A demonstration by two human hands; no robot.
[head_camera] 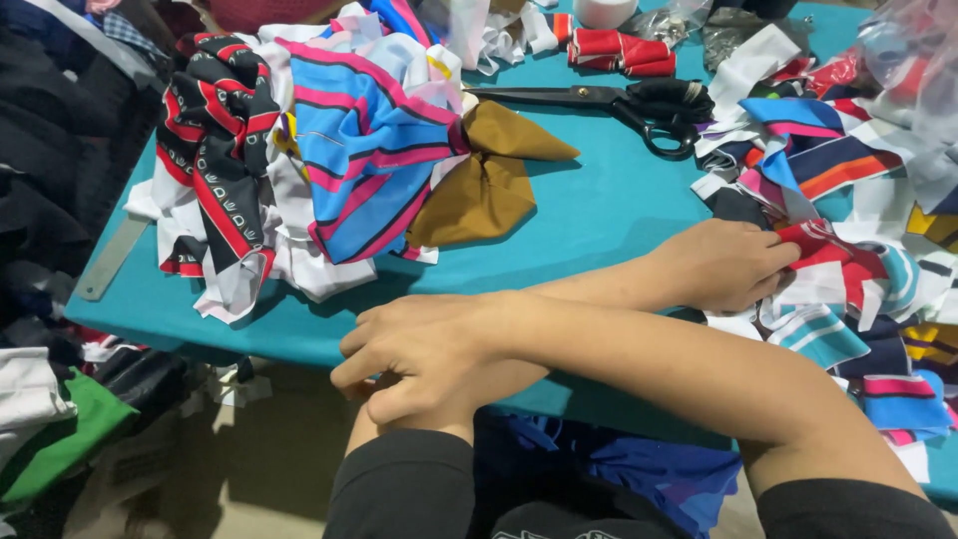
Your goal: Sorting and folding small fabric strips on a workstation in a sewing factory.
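Red-and-white fabric strip (pixel 833 245) was pinched by the left hand (pixel 723 265) among many loose scraps (pixel 828 160), while the right hand (pixel 419 349) lay curled, its hold hidden, near one heaped bundle (pixel 349 150).

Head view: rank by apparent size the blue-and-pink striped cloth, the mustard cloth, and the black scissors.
1. Blue-and-pink striped cloth, largest.
2. Mustard cloth.
3. Black scissors, smallest, though they lie farther from the camera.
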